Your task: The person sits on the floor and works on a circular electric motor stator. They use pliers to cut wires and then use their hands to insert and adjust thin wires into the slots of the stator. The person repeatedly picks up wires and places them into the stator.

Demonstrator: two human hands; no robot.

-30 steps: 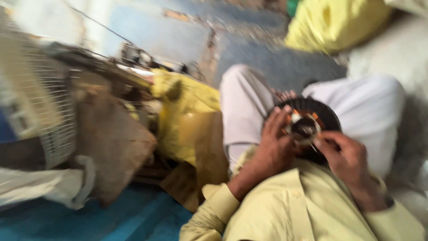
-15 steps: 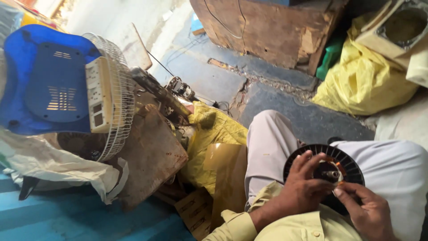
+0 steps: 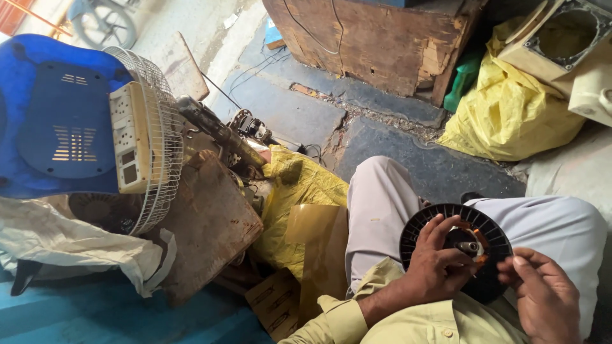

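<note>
In the head view, the person sits on the floor with knees raised in pale trousers, and a round black fan motor [image 3: 455, 251] with ribbed rim rests on the lap, between the thighs. The left hand [image 3: 440, 267] lies over the motor's left half, its grip curled with fingers pressed on the face and thumb near the central steel shaft [image 3: 470, 246], where copper-coloured winding shows. The right hand [image 3: 542, 299] sits at the motor's lower right edge, its grip pressed loosely together, fingertips pointing toward the shaft; whether it pinches anything I cannot tell.

To the left, a blue fan housing [image 3: 51, 121] with a white wire guard [image 3: 156, 146] leans over a white sack [image 3: 70, 245]. A rusty metal plate [image 3: 210, 226] lies beside it, next to yellow plastic sheeting [image 3: 299, 188]. Farther off stand a worn wooden box [image 3: 376, 38] and a yellow bag [image 3: 510, 111] on the cracked stone floor [image 3: 287, 111].
</note>
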